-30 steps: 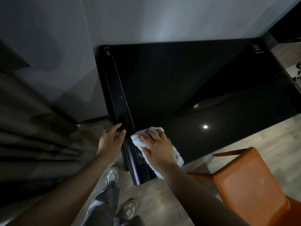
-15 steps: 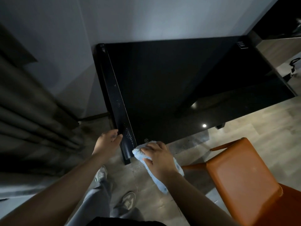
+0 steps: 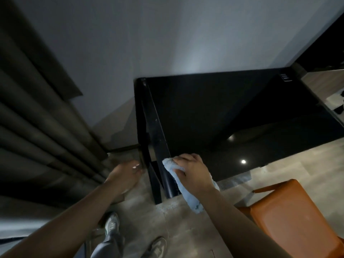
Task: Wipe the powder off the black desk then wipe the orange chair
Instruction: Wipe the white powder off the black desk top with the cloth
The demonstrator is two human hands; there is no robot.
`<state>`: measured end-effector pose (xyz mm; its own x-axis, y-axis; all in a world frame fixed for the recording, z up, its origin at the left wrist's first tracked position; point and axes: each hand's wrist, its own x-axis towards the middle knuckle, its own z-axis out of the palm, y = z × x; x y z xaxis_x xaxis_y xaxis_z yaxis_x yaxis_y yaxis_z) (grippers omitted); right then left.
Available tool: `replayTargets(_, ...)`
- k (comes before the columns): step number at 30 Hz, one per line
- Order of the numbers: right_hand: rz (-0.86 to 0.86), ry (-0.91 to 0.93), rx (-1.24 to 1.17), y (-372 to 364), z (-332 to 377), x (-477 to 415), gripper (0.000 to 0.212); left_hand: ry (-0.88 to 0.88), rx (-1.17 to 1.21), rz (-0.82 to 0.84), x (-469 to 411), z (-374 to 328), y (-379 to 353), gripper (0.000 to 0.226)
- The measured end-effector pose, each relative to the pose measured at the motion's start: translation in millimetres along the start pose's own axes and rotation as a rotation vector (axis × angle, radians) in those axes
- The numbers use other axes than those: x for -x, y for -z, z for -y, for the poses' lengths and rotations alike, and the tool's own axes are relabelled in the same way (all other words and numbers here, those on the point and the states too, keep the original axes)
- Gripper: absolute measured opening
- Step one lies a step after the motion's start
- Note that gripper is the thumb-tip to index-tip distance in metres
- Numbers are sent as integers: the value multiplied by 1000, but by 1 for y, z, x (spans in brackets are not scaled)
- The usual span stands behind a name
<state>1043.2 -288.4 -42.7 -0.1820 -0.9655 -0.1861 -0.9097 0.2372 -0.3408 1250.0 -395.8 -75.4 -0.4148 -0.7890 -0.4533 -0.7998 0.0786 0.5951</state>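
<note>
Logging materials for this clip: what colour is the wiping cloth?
Light blue. The cloth shows best in the head view, gripped by the right hand.

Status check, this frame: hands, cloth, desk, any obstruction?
Right hand grips light blue terry cloth at near-left corner of glossy black desk. Left hand free beside desk edge. Orange upholstered chair untouched; nothing blocking.

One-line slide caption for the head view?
Right hand holds a light blue cloth at the near left corner of the black desk; left hand beside its edge; orange chair at right.
</note>
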Motion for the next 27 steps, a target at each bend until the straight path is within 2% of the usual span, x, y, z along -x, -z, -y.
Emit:
replayTargets(5,-25,36,32,6,43,-56,39,-25,-150,37,-14,35,66,38)
replayTargets(13,-73,-40,38,14,82,-135,39,-1,-177,11,-68,68,135,45)
replayTargets(19,-131,-28,33,31,72,-207,37,-51,-166,31,-107,55,146,53)
replayTargets(23,-175,22,10,41,53,-278,36,-3,-185,37,-138,44,154,64)
replayTargets(27,-204,55,12,46,38,-358,34,37,-193,1,-176,37,155,50)
